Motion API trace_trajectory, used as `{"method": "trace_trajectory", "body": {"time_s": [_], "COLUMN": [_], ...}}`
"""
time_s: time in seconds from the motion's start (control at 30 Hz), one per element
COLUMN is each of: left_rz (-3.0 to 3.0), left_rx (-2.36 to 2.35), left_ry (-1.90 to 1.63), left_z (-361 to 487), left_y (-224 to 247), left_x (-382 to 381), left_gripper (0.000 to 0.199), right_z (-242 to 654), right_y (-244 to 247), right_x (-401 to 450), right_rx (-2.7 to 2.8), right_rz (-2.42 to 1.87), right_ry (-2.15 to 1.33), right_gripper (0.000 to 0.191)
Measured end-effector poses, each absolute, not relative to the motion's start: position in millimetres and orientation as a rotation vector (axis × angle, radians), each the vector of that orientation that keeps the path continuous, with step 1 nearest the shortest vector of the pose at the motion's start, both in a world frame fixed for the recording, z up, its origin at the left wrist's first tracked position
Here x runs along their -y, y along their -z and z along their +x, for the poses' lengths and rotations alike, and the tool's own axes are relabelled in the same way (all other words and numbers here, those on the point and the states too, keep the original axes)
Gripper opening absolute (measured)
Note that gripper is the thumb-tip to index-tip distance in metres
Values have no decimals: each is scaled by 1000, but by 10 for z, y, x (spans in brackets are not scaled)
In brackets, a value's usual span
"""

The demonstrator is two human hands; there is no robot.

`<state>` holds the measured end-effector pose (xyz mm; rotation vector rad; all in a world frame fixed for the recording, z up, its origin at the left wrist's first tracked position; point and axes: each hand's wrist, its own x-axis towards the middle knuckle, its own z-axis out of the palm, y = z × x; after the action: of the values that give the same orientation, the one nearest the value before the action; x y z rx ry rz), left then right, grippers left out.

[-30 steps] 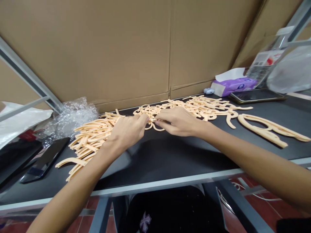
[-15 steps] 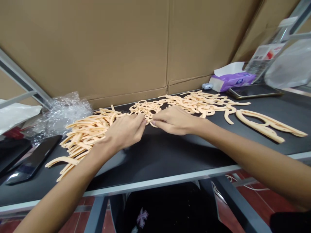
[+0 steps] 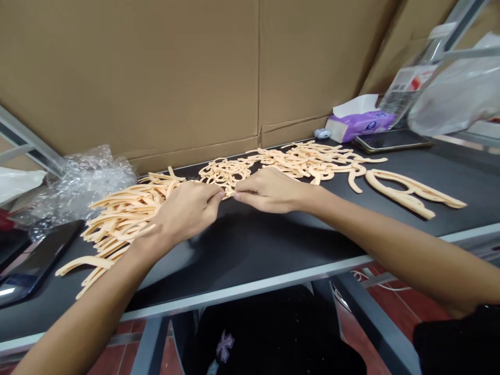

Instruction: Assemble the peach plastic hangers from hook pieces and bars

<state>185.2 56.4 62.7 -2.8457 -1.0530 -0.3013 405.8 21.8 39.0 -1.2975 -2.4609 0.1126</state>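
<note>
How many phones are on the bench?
2. One phone lies at the back right, beside the purple tissue pack; the other phone lies at the left end, below the bubble wrap. Dark items at the far left edge could hide more.

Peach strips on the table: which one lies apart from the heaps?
The big looped strip at the far right of the table: it lies alone, while the other strips are heaped together.

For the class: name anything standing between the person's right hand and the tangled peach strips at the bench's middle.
Nothing visible: the right hand touches the tangled peach strips at their near edge, with no object between.
</note>
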Motion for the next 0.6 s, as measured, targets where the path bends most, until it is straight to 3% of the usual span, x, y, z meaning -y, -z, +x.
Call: {"method": "trace_trajectory", "body": {"time_s": [0.6], "left_rz": [-2721], "left_rx": [1034], "left_ry": [-27], "left_z": [1900], "left_y": [-634], "left_x": [-454], "left_gripper": [38], "right_z": [4017], "right_y": [-355], "right_x": [-185], "right_rx": [2593], "right_rz": [-1393], "right_ry": [16], "right_gripper": [41]}}
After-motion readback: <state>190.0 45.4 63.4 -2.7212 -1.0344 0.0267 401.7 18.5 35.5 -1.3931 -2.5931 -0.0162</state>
